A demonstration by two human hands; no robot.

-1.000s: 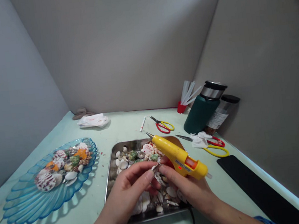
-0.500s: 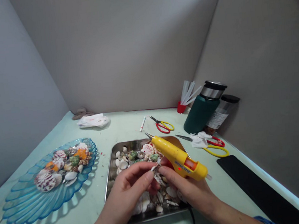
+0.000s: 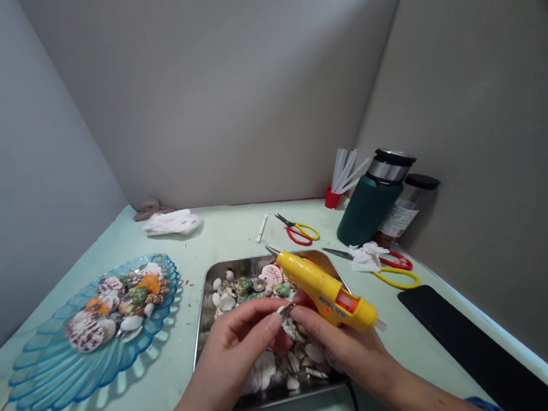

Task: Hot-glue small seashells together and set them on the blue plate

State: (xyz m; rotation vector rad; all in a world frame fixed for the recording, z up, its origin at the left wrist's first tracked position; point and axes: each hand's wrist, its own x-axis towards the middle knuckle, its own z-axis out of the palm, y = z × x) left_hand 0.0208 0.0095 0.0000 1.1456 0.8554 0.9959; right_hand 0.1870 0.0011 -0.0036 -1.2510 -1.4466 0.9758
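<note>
Over a metal tray (image 3: 200, 313) of mixed seashells (image 3: 271, 274), my two hands meet fingertip to fingertip. My left hand (image 3: 235, 345) pinches a small whitish seashell (image 3: 284, 309) between thumb and forefinger; most of it is covered by the fingers. A yellow hot glue gun (image 3: 315, 281) is held in my right hand (image 3: 352, 348), its nozzle pointing up and to the left and its handle hidden by the hand. The right thumb and forefinger touch the same small piece. A black cord runs down from below the right hand.
On the left is a blue scalloped plate (image 3: 77, 384) bearing shells. Behind the tray lie scissors (image 3: 299, 230), a white marker-like stick (image 3: 261, 228) and a plastic bag (image 3: 172, 223). To the right are larger scissors (image 3: 396, 277), a green bottle (image 3: 366, 208), a jar and a black strip (image 3: 468, 342).
Both hands keep the same pinch over the tray, with barely any finger movement. The view has shifted very slightly.
</note>
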